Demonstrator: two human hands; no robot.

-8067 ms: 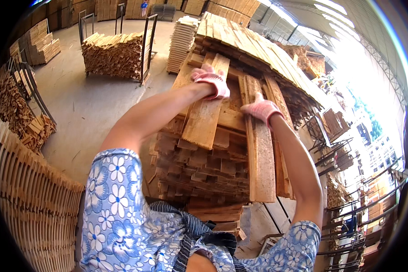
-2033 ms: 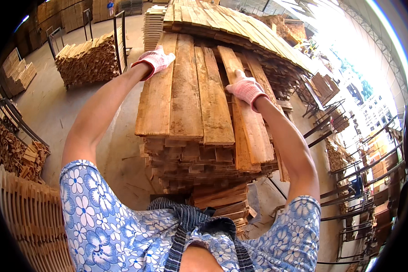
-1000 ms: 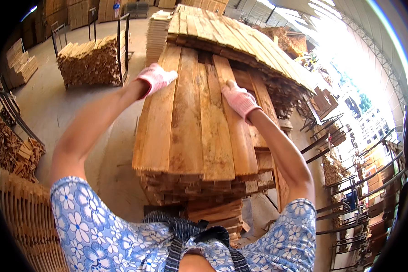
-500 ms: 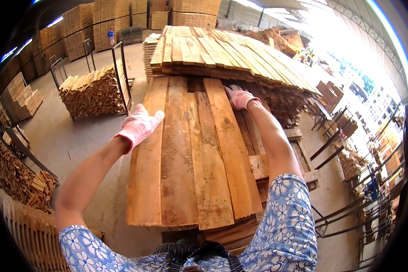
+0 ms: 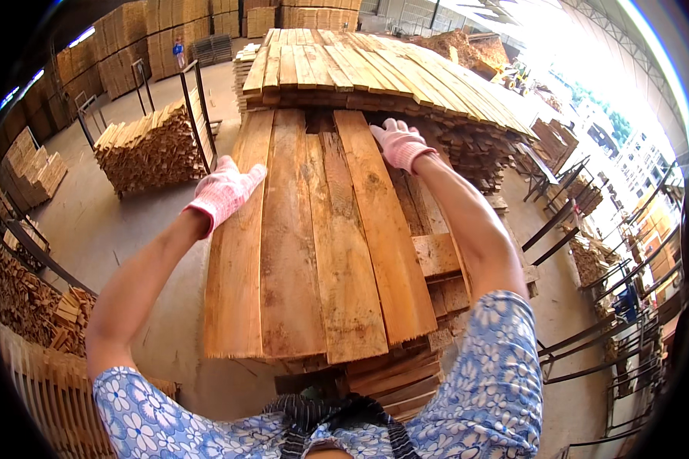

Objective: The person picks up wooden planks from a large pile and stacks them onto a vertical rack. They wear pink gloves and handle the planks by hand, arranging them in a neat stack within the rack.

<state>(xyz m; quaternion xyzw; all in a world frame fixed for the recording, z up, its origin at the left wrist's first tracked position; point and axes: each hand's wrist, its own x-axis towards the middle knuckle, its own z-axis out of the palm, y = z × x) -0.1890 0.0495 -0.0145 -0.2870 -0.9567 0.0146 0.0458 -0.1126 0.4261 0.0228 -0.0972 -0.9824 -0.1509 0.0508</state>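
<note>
Pretty neat row of brown boards (image 5: pixel 291 245) lying flat right in front of the big pale stack (image 5: pixel 337 65), long sides together and running away from the person toward it, far ends close up to the front edge of that stack (can't tell if they actually touch). The near ends don't quite line up, they stagger a bit, and there's a dark gap between 2 of the boards at the end nearest the pale stack.

Hands are in pink knit gloves. The left hand (image 5: pixel 226 191) is in front of the pale stack and off its left corner, at the outer edge of the leftmost board, thumb spread out over the wood and fingers not clenched. The right hand (image 5: pixel 400 144) is closer in, just in front of the pale stack, at the outer edge of the rightmost board, fingers loosely stretched out. Can't tell if any fingertips hook under the wood on either side.

Blue floral sleeves (image 5: pixel 497 352) on the side away from the pale stack. Left of the pale stack there's a pile of short wood (image 5: pixel 149 145) between black metal posts, and farther back on that side a person in blue (image 5: pixel 179 52) near tall wood stacks (image 5: pixel 177 34). Behind the pale stack and to its right, a heap of brown wood (image 5: pixel 455 50)
</note>
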